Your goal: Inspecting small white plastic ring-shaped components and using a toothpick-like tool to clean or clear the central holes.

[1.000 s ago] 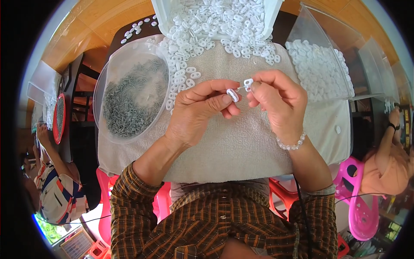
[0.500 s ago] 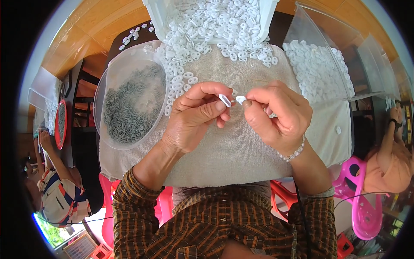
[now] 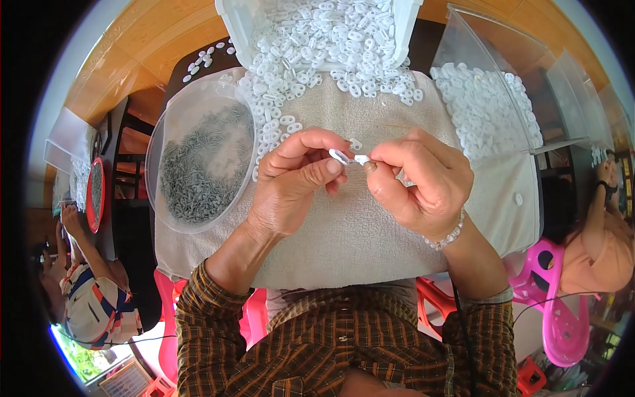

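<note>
Over the middle of the towel, my left hand point(image 3: 294, 175) pinches a white oval plastic piece point(image 3: 339, 157) between thumb and forefinger, its long slot showing. My right hand point(image 3: 426, 182) is closed, thumb and forefinger gripping a small white plastic piece point(image 3: 361, 159). Between the two pieces shows a thin metal spring point(image 3: 351, 161), touching both. Just beyond the fingertips lies a loose white two-holed piece point(image 3: 356, 143). A round clear tray point(image 3: 173, 221) left of my left hand holds a heap of small grey springs point(image 3: 192, 188).
A white bin point(image 3: 231, 33) at the far side spills two-holed pieces point(image 3: 271, 112) onto the towel point(image 3: 317, 245). At right, a clear box point(image 3: 509, 43) contains many white pieces point(image 3: 479, 112). One person point(image 3: 99, 298) sits at far left, another point(image 3: 598, 251) at far right.
My hands have come slightly closer together. The small piece in my right hand has moved left toward the oval piece, and less of the spring shows between them.
</note>
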Action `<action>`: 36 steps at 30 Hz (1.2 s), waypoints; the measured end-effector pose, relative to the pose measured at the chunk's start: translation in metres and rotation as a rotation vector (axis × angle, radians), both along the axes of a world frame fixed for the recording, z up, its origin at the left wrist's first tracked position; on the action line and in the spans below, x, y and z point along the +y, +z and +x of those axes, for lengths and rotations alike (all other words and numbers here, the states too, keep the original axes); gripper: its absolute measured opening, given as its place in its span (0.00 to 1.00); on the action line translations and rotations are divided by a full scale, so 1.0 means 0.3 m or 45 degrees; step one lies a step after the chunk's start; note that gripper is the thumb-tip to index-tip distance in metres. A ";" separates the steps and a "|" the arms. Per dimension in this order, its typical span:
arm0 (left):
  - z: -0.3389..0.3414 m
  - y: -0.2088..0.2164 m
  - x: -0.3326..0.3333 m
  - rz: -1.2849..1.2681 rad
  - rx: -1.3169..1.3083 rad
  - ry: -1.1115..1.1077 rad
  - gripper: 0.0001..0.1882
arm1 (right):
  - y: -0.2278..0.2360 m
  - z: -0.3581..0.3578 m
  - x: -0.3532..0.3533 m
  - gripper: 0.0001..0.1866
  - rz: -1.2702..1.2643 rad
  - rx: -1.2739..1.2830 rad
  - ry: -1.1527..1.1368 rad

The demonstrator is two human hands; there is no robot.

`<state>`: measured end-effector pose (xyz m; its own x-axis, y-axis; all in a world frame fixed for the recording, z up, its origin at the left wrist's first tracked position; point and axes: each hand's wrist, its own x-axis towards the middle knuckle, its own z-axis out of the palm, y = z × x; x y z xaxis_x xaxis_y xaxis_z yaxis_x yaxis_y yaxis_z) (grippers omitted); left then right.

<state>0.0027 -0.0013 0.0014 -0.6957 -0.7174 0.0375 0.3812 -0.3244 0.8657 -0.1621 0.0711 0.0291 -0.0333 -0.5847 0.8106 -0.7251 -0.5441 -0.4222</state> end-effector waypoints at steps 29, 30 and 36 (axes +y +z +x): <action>0.005 -0.005 -0.009 -0.210 -0.029 -0.006 0.09 | -0.009 0.004 -0.008 0.08 -0.037 0.047 -0.049; 0.004 -0.004 -0.009 -0.210 -0.029 -0.006 0.09 | -0.011 0.004 -0.009 0.08 -0.041 0.047 -0.047; 0.004 -0.004 -0.008 -0.241 -0.040 0.004 0.09 | -0.010 0.004 -0.010 0.08 -0.042 0.053 -0.055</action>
